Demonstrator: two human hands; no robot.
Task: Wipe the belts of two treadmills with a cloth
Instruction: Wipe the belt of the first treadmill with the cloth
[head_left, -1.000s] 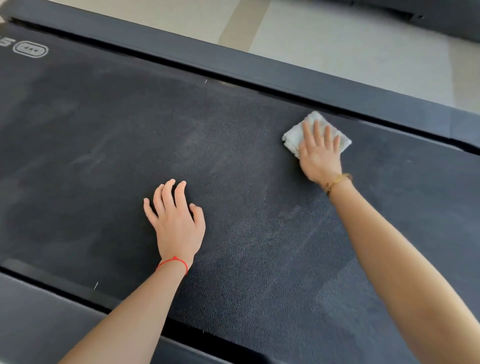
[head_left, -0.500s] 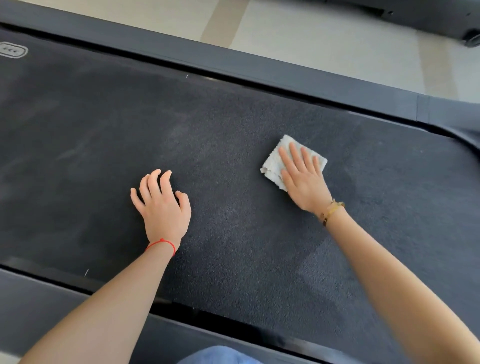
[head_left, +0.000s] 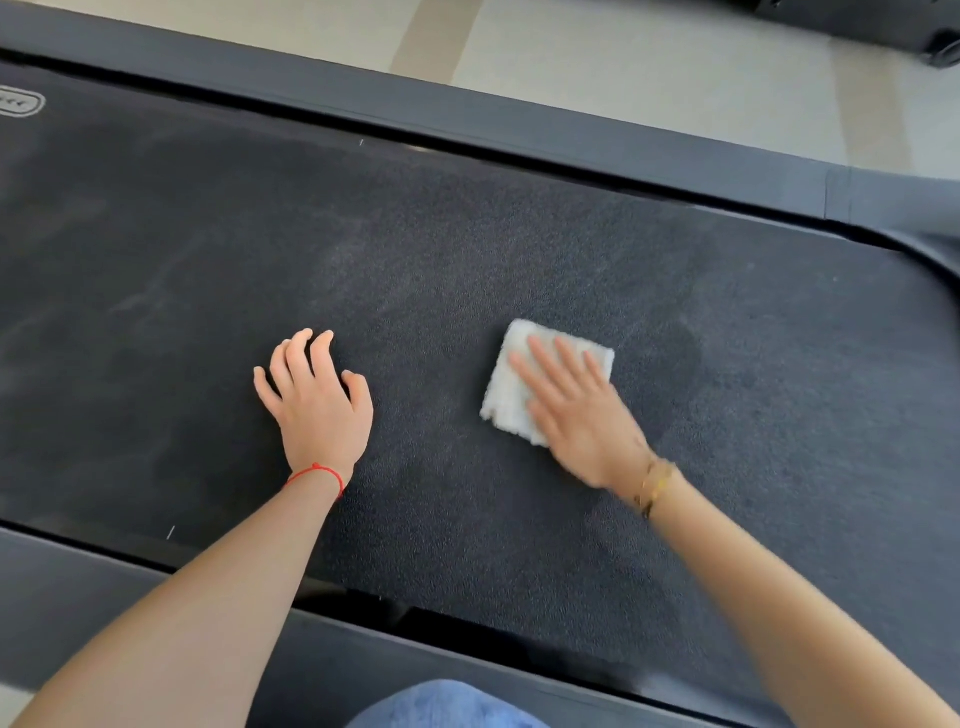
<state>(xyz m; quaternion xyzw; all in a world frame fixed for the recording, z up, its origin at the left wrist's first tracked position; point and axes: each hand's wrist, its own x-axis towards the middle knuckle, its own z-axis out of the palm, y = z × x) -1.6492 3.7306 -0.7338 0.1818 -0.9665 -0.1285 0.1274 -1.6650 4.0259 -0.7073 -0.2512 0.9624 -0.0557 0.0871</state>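
The right hand presses the cloth flat-fingered on the belt; the left hand, beside the cloth, braces, fingers loosely bent. Overlapping strokes seem best.

Belt: dark, textured, pale streaks toward left | Cloth: white, folded, flat on belt | Right hand: straight fingers pressing on cloth, motion-blurred, gold bracelet at wrist | Left hand: resting on belt, fingertips bent, red string at wrist | Side rail: beyond belt, pale floor behind.
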